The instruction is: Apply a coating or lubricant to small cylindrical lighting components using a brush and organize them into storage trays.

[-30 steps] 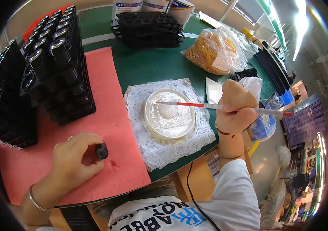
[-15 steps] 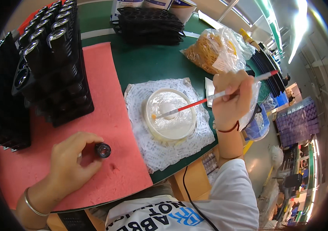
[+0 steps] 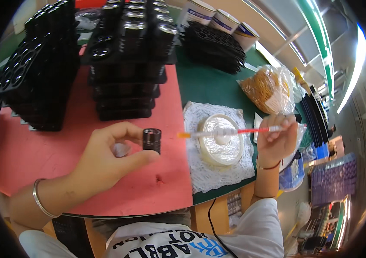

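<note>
Between the thumb and forefinger of my left hand [image 3: 103, 152] a small black ribbed cylinder [image 3: 152, 139] stands upright above the pink mat. Something pale shows at the curled fingers behind it; I cannot make out what. My right hand [image 3: 277, 137] pinches a slim red-and-white brush [image 3: 252, 130], slightly blurred, held nearly level. Its yellowish tip [image 3: 184, 135] points left at the cylinder, with a gap between them. Under the brush lies a round white dish [image 3: 201, 148] with a shiny, wet-looking surface and a pale lump in the middle. The dish rests on a printed paper pad [image 3: 191, 174].
Stacked black trays [image 3: 125, 88] full of black cylinders rise at the back of the pink mat [image 3: 118, 198], with another tray stack [image 3: 41, 90] further left. Black honeycomb trays [image 3: 213, 45], tins [image 3: 224, 21] and a bag of yellowish bands [image 3: 267, 88] stand along the far side.
My left hand has raised the cylinder and tipped it so its side shows. The brush has come away from the dish towards the cylinder. The whole view has shifted, with more of the left side showing.
</note>
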`<control>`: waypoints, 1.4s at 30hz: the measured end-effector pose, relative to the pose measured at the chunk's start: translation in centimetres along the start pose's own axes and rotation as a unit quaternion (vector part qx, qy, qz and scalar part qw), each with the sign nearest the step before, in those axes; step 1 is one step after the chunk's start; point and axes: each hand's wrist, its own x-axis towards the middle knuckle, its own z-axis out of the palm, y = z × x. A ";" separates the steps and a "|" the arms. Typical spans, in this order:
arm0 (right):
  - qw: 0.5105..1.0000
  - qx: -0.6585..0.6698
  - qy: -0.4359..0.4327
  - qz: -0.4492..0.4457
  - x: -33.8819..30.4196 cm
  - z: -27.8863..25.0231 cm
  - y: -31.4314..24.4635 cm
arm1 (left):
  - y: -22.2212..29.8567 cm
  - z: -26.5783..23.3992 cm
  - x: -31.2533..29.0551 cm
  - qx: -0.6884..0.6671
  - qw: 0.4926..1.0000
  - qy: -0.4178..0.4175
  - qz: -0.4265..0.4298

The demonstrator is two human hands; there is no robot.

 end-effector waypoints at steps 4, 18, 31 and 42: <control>0.996 -0.063 -0.059 -0.010 -0.7 0.4 0.2 | -0.4 -0.4 0.0 -0.005 1.000 -0.010 0.002; 0.989 -0.124 -0.081 -0.009 -0.5 0.6 0.7 | -0.2 -0.4 0.0 -0.032 0.999 -0.022 0.002; 0.976 -0.198 -0.090 -0.034 -0.1 -0.3 0.6 | -0.1 -0.4 0.0 -0.112 0.992 -0.042 0.028; 0.988 -0.134 -0.071 -0.029 -0.6 0.4 0.2 | -0.2 -0.7 0.1 -0.056 0.998 -0.026 0.006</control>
